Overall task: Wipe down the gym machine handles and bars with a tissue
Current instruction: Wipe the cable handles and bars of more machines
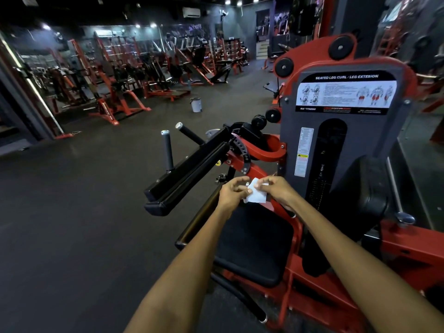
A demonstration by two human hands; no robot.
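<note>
We see a soft white paper tissue [255, 194], matt black grips [167, 150] capped in shiny metal, and glossy red-painted steel [258, 170].

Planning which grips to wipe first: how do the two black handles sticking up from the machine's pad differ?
The left handle stands nearly upright; the right handle leans well over to the left. The left handle shows its full length down to the black pad; the right handle's lower end is hidden behind it. Both are black grips with silver end caps, and neither hand touches them: the left hand and right hand hold the tissue in front.
</note>
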